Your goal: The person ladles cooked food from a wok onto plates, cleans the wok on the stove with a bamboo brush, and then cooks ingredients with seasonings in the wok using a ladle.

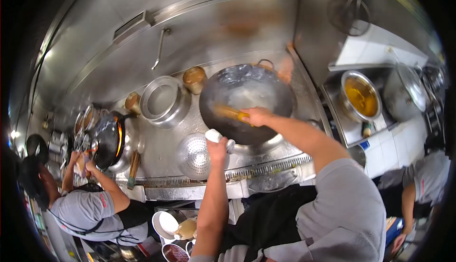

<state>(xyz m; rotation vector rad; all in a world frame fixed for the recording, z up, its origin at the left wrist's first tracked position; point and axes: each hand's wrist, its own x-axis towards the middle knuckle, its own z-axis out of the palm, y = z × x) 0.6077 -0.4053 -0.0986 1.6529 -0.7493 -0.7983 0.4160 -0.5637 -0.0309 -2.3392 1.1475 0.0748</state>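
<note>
My right hand (257, 116) is closed round the yellow-banded end of a bamboo brush (228, 111), whose bristles are blurred inside a large dark wok (249, 96). Pale, cloudy liquid lies in the wok. My left hand (217, 148) is closed on a white cloth (213, 135) near the wok's lower left rim. Right beside that hand, a round perforated strainer (195, 156) rests on the steel counter; whether the hand touches it is hidden.
Nested metal bowls (164, 101) and a brown pot (194, 79) stand left of the wok. A co-worker (90, 210) handles another wok (107, 138) with flames at far left. Orange liquid fills a bowl (362, 97) at right, above another person (422, 181).
</note>
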